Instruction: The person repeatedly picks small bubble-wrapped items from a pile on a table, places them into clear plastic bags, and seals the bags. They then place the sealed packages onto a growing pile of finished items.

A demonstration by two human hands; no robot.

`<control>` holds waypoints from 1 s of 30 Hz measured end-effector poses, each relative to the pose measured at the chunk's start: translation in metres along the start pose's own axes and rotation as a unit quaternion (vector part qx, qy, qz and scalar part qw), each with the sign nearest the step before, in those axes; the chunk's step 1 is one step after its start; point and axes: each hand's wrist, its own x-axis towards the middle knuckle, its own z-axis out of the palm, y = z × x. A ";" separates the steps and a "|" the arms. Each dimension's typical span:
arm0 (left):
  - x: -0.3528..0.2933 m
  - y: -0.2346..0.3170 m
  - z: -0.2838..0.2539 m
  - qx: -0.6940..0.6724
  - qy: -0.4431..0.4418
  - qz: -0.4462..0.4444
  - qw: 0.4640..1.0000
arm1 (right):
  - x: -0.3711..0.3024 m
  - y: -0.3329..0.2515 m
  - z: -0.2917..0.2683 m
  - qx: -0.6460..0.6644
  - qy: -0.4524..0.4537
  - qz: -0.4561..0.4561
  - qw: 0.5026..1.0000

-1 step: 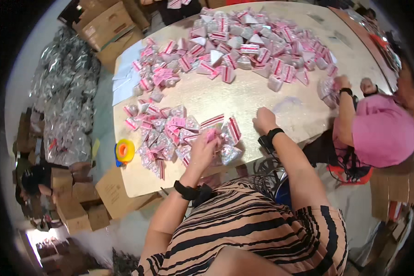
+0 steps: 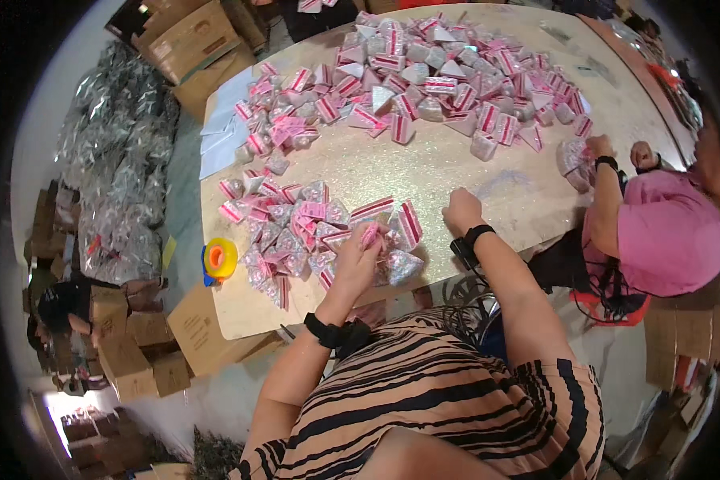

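My left hand (image 2: 359, 254) is closed around the pink top of a small clear packet (image 2: 370, 234) near the table's front edge. Other silvery packets with red-and-white striped cards (image 2: 409, 225) crowd against its fingers; how many it grips is hidden. Left of it lies a heap of similar glittery packets (image 2: 284, 232), some with pink labels. My right hand (image 2: 463, 210) rests on the tabletop as a loose fist, back upward, apart from the packets. Nothing shows in it. Both wrists wear black bands.
A larger heap of packets (image 2: 448, 84) covers the far side of the pale table (image 2: 360, 172). Yellow tape (image 2: 220, 258) sits at the left edge, near white paper sheets (image 2: 222, 132). A co-worker in pink (image 2: 670, 230) handles packets at the right. Cardboard boxes (image 2: 188, 40) and silvery bags (image 2: 116, 168) stand leftward.
The view has shifted slightly, so the table and packets appear a little lower and further right. Both my hands keep nearly the same places and poses.
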 end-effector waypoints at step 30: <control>0.041 0.006 -0.082 -0.381 -0.002 -0.230 0.896 | 0.026 0.074 -0.030 0.171 -0.034 0.045 0.984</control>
